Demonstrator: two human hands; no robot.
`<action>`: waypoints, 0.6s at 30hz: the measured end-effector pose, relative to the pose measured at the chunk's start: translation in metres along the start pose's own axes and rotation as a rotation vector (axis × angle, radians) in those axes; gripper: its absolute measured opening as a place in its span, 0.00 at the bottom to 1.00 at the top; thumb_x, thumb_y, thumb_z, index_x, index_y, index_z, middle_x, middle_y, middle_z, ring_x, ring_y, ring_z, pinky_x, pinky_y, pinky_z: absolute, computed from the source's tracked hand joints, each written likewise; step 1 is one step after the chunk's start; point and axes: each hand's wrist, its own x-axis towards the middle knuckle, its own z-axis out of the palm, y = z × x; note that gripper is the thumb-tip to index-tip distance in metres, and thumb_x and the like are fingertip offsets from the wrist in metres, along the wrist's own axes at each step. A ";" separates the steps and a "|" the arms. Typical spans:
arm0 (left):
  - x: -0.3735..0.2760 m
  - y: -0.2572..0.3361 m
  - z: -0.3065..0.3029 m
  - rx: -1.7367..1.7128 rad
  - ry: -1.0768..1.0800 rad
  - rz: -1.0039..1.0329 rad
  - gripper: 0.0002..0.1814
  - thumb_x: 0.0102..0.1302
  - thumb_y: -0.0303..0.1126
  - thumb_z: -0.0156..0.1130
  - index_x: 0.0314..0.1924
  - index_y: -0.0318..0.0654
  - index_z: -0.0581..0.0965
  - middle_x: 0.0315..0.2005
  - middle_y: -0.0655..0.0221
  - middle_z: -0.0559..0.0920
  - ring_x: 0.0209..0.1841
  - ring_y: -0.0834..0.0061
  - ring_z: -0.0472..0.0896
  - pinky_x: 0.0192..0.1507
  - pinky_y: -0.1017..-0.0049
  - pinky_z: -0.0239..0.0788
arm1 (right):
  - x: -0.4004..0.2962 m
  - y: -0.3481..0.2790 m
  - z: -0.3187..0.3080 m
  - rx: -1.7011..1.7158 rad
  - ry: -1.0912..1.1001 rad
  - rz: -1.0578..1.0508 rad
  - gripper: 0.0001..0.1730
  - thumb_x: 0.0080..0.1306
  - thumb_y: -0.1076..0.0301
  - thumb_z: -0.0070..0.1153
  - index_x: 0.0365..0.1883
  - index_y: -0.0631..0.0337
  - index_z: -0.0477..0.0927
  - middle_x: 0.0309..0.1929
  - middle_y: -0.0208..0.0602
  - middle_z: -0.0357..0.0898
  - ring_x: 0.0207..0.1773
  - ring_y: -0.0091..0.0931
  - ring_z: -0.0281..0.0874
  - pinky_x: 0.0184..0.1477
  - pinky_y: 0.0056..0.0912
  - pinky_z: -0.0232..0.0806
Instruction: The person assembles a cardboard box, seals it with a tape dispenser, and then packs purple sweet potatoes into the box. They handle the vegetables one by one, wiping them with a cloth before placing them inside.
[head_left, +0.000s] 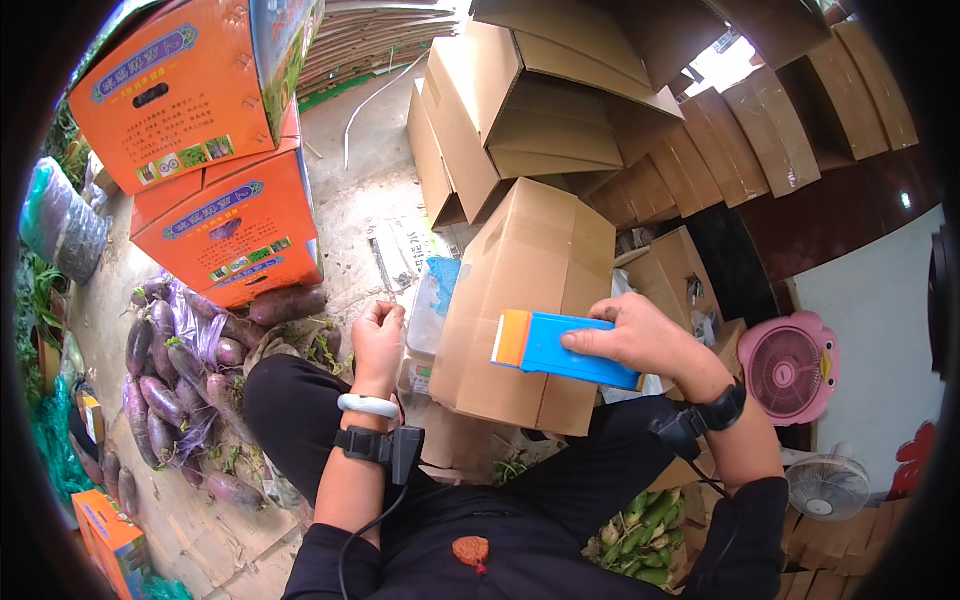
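Note:
My right hand (634, 334) grips a blue and orange tape dispenser (562, 349) with a serrated edge, held above a brown cardboard box (525, 262). That box stands tilted before me on a digital scale (424, 311), of which only the left part shows. My left hand (379, 334) is raised left of the box, its fingertips pinched together; whether something thin is between them cannot be made out.
Purple radishes (169, 382) lie in a heap at the left, below stacked orange printed boxes (225, 217). Empty cardboard boxes (480, 112) stand ahead. Corn in husks (649, 532) lies at lower right, near a pink fan (787, 367).

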 end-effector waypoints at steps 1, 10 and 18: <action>0.002 -0.009 0.003 0.046 0.004 0.035 0.07 0.65 0.27 0.60 0.31 0.31 0.77 0.24 0.74 0.79 0.27 0.85 0.71 0.31 0.80 0.65 | 0.005 0.003 0.001 -0.025 -0.001 -0.002 0.37 0.54 0.39 0.61 0.36 0.74 0.83 0.27 0.52 0.82 0.30 0.36 0.82 0.36 0.35 0.73; -0.027 -0.077 0.055 0.317 -0.122 -0.057 0.13 0.61 0.32 0.62 0.41 0.30 0.79 0.33 0.54 0.82 0.39 0.60 0.81 0.44 0.65 0.71 | 0.021 0.006 0.016 -0.199 -0.007 0.099 0.38 0.52 0.37 0.57 0.34 0.71 0.84 0.29 0.54 0.82 0.32 0.41 0.82 0.39 0.40 0.72; -0.031 -0.069 0.047 0.507 -0.039 -0.179 0.30 0.62 0.38 0.64 0.62 0.33 0.70 0.51 0.54 0.76 0.53 0.61 0.76 0.52 0.66 0.70 | 0.021 0.012 0.021 -0.136 0.013 0.100 0.38 0.51 0.37 0.57 0.34 0.71 0.84 0.29 0.54 0.82 0.33 0.41 0.82 0.39 0.39 0.73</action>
